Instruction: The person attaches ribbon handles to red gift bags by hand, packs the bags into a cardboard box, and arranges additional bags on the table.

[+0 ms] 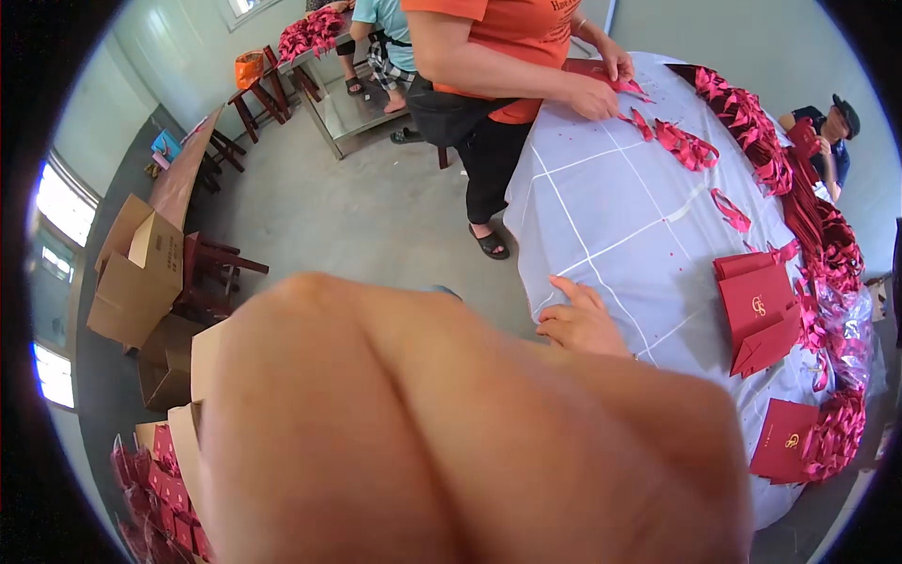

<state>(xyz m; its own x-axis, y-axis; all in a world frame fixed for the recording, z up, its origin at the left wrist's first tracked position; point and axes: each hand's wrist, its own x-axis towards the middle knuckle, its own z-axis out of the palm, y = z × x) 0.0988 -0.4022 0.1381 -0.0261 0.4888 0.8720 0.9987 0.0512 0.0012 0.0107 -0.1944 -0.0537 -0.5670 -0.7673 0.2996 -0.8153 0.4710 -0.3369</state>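
Note:
My right hand [587,324] is at the near-left edge of the cloth-covered table [601,202], its fingers apart and nothing visible in them. It rests on or just above the white-lined cloth; I cannot tell which. A bent, blurred arm [423,432] fills the lower foreground and hides part of the table. My left hand is outside the picture. To the right of my right hand lie red paper bags [756,305] with a gold emblem. Another red bag [785,440] lies lower down beside bunched red ribbons [834,437].
A person in an orange shirt [512,56] handles red ribbon at the table's far end. Another person in a dark cap [832,127] is at the right. Cardboard boxes [141,273], stools [258,103] and a metal table [352,108] stand to the left.

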